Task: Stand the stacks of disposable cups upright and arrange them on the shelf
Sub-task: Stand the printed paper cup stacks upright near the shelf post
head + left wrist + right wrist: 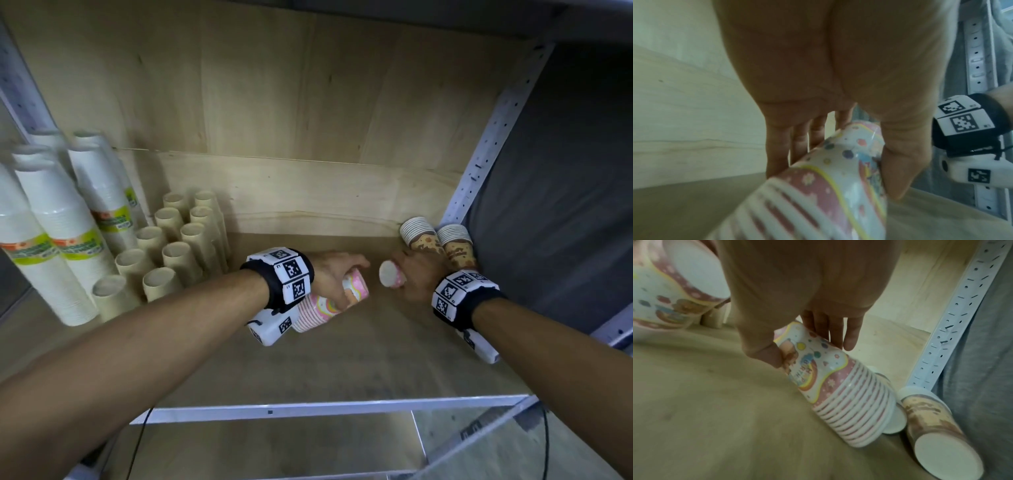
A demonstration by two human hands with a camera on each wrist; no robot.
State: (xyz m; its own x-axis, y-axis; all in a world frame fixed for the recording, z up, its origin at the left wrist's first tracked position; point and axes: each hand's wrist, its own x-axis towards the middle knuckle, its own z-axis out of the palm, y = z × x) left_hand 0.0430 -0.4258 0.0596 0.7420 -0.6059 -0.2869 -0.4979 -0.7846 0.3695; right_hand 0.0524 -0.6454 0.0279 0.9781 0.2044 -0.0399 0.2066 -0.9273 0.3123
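On the wooden shelf my left hand grips a pink birthday-print cup stack that lies tilted, its base pointing to the back right. In the left wrist view the thumb and fingers wrap that stack. My right hand holds a second pink stack near its base. The right wrist view shows this stack leaning, its rims on the board, pinched between thumb and fingers. Two brown-print stacks lie on their sides in the back right corner.
Wrapped white cup stacks lean at the far left, with several kraft-brown stacks beside them. A perforated metal post and grey cloth close off the right side. The shelf's white front rail runs below my wrists.
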